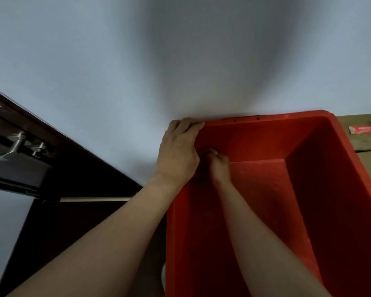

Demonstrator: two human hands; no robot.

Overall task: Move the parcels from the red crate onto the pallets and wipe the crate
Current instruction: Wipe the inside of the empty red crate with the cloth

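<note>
At far left stands a dark wooden door [58,168] with a steel handle fitting [19,142], and a plain white wall [137,61] fills the view above and behind.

Right of the door, the left hand [178,151] reaches forward and grips the far left corner of the red crate [330,189], fingers curled over its rim. Just beside it, the right hand [220,166] is down inside the crate against the far left inner corner. Its fingers are curled, with a dark patch beneath them. Whether it holds a cloth cannot be told.

The crate fills the lower right, pushed against the wall, and no parcels show inside it. At the right edge, just beyond the crate's rim, lie brown cardboard parcels [364,142], one bearing a red label [365,130]. What they rest on is out of view.

The unloading looks finished and the wiping step seems under way. The next move probably calls for steadying the crate while rubbing along its floor and remaining walls.
</note>
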